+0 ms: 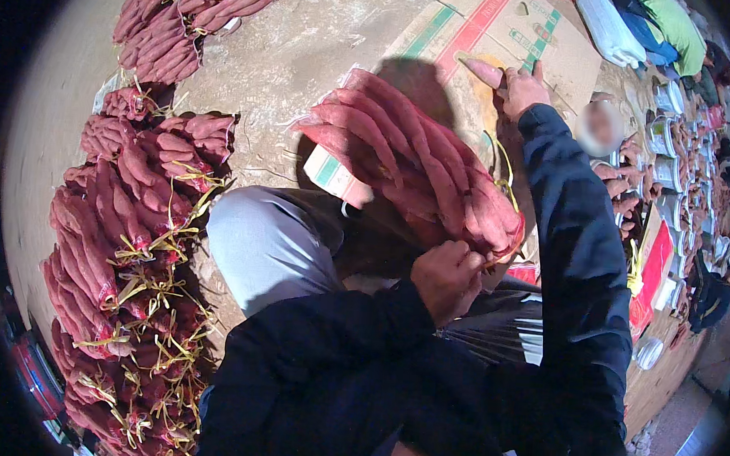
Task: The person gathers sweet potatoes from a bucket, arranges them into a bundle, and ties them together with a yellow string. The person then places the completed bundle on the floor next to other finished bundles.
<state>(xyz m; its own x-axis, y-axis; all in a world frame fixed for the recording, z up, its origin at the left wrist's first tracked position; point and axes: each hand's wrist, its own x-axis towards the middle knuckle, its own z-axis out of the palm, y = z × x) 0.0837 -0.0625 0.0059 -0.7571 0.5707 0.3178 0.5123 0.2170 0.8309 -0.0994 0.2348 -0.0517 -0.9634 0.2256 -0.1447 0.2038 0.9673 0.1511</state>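
Observation:
A red mesh bag full of long sweet potatoes [401,142] lies tilted in front of me, over my crossed legs. My left hand [448,280] pinches the bag's rim at its near right end. Yellow tie string [506,158] hangs loose along that end. Farther off, my right hand [524,92] reaches over the cardboard and has its fingers on the blunt end of a single loose sweet potato [482,72]. The fingertips under that potato are partly hidden.
A flattened printed cardboard sheet [408,39] covers the ground ahead. Tied bags of sweet potatoes [134,214] are piled at my left, with more bundles [183,16] at the far left. White buckets [666,171] and loose sweet potatoes [625,181] line the right. A person in green [678,34] is at the far right.

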